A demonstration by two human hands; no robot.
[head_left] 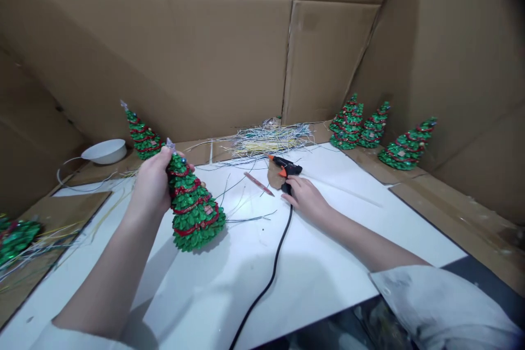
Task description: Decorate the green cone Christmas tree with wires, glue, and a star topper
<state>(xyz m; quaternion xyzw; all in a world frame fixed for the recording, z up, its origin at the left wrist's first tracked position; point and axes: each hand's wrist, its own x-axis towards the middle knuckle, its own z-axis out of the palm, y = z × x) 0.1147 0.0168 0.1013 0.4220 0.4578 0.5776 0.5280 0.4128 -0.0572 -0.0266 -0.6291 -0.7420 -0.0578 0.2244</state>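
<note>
My left hand (153, 183) is wrapped round the upper part of a small green Christmas tree figurine (197, 213) with red garlands and a pale star on top. The figurine tilts, its base toward the lower right, above the white board (320, 262). At the middle of the board, my right hand (305, 197) has its fingers round the handle of a black hot glue gun (287, 167) with an orange nozzle and trigger. The gun's nozzle points to the upper left, over a small brown patch (275, 176). A thin reddish pen-like tool (258, 184) lies left of the gun.
Several more tree figurines stand at the sides, such as one (346, 123) at back right and one (141, 134) at back left. A pile of thin wires (270, 139) lies along the back edge. A white bowl (104, 151) sits left. The gun's black cord (270, 279) runs toward me. Cardboard walls (225, 49) surround the board.
</note>
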